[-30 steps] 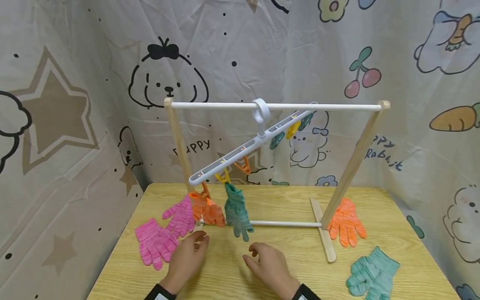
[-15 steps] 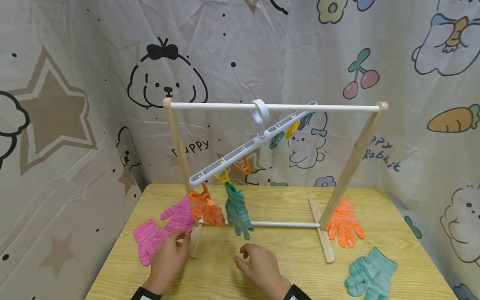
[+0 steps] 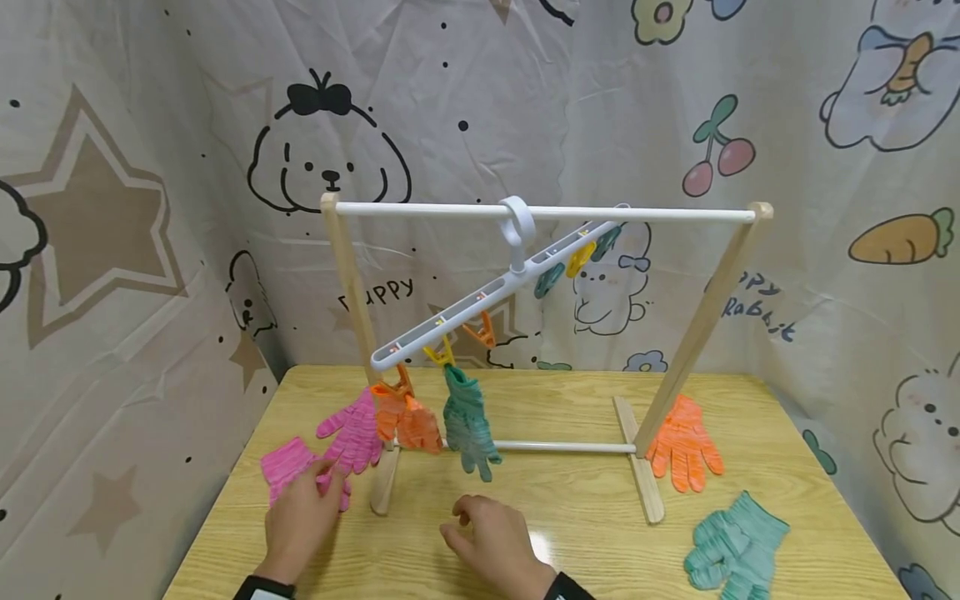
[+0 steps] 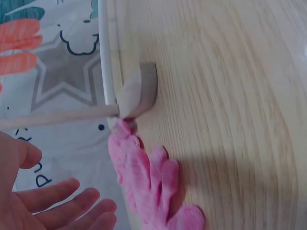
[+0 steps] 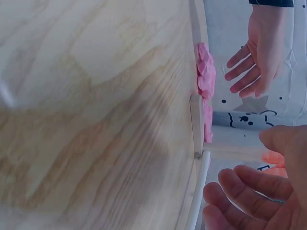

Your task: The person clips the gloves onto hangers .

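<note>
My left hand (image 3: 298, 523) is over the nearer pink glove (image 3: 283, 461), covering part of it in the head view. In the left wrist view its fingers (image 4: 72, 213) are spread, holding nothing. The other pink glove (image 3: 357, 429) lies just behind, by the rack's left foot. My right hand (image 3: 491, 537) hovers over the table's front middle, fingers loosely bent around nothing. A slanted white clip hanger (image 3: 487, 293) carries an orange glove (image 3: 411, 423) in an orange clip (image 3: 403, 382). Beside it, a green glove (image 3: 469, 421) hangs from a yellow clip (image 3: 441, 353).
A wooden rack's white top rod (image 3: 637, 214) bears the hanger; its right foot (image 3: 641, 467) stands on the table (image 3: 570, 550). An orange glove (image 3: 684, 446) and a green glove (image 3: 738, 546) lie at the right. Other clips (image 3: 580, 260) hang without gloves. A printed curtain stands behind.
My left hand has moved left, from beside the rack's left foot to over the nearer pink glove. The right hand has drifted slightly left. The hanging gloves stay as they were.
</note>
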Demonstrator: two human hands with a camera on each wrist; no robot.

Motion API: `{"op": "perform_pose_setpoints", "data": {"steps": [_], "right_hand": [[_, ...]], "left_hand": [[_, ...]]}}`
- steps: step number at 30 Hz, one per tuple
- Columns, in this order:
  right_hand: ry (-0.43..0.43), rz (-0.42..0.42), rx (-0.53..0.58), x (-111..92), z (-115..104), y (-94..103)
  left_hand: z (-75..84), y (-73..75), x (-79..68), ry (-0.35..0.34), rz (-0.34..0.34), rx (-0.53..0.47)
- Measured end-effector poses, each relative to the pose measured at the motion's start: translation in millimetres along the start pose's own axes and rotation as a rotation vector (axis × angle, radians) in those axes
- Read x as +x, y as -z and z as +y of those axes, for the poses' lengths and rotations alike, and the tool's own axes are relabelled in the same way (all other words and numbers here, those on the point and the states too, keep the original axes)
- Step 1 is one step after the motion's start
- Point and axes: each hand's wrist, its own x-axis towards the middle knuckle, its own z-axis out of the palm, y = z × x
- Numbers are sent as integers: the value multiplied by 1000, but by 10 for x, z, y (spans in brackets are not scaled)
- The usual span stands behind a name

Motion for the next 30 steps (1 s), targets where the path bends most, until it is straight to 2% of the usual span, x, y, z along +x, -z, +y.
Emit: {"op": "perform_pose_setpoints", "data": {"steps": [4,11,22,30], "right_hand": [[14,2,-4,-17,-29,-44],[32,10,-22,-33,-66,-126],[79,-18,-47,-58,-112,-159],[93,-17,-79,-59,-114,-158]], "left_hand": [[-60,23,21,25,0,22],[-174,9,45,7,40,53],[-272,1,78,5,21,73],[-350,-15,174,22,-4,104]]}}
